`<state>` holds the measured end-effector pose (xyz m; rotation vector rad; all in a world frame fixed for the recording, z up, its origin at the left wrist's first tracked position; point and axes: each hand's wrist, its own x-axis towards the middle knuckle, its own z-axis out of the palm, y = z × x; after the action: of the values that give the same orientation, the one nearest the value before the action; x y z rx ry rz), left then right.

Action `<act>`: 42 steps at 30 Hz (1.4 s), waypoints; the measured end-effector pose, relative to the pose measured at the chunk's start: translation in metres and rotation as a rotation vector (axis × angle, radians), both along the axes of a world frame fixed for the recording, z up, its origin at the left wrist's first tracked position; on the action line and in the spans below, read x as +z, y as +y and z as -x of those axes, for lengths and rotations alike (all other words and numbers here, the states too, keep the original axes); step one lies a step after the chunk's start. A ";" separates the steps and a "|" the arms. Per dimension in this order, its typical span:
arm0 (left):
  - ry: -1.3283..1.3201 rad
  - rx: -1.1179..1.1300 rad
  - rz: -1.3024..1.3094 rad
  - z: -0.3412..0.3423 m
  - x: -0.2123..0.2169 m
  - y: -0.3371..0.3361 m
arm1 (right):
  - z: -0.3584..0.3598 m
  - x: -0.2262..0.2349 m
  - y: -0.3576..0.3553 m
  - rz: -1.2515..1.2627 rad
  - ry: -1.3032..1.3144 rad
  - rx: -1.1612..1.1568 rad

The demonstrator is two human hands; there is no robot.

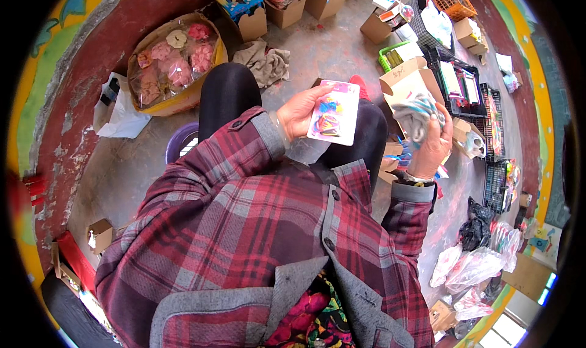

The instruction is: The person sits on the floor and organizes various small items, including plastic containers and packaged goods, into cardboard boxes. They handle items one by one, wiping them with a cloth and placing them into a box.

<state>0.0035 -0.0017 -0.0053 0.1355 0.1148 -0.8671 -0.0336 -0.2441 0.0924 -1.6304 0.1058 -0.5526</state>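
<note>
**Item pair: small printed card, left hand; bunched grey cloth, right hand**

Card (332, 117): one, flat, white with pink edging and a multicoloured picture area, rounded corners. Position: above the lap, between the knees and nearer the right one, printed face turned up to the wearer. Long axis: running away from the body, far end leaning slightly right.

Left hand (295, 116): clamped on the card's left edge, thumb laid over the upper left corner (the other fingers pass beneath and cannot be made out).

Cloth (410, 119): one, soft, crumpled, grey with paler and bluish patches. Position: right of the card, roughly level with it, apart from it by a clear gap; no long axis can be told in its bunched form.

Right hand (434, 145): fingers gathered on the cloth's right side, gripping it; the left hand is the nearer of the two to the card, and the right touches the cloth alone.

Surroundings: open cardboard box (403, 86), flap raised just beyond the cloth; green basket (384, 61) past it; black crate (434, 67) to the right; carton (183, 106) of pink bagged pieces beyond the left knee; brownish cloth (262, 61) lying on the floor (339, 40); purple basket (173, 145) beside the left leg.
</note>
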 end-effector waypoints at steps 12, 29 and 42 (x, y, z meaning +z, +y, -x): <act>-0.273 0.072 -0.009 0.003 0.008 0.004 | -0.038 0.001 0.115 0.980 -0.352 0.570; -0.070 0.687 -0.425 -0.042 0.008 0.056 | -0.024 -0.048 0.026 0.726 -0.047 0.407; -0.604 0.151 -1.328 -0.045 -0.094 -0.007 | -0.024 -0.076 0.019 -0.536 0.117 0.332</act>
<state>0.0481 -0.0087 -0.0991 1.5926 0.1142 -0.4446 -0.0099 -0.2253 0.0166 -1.1221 0.0604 -0.1509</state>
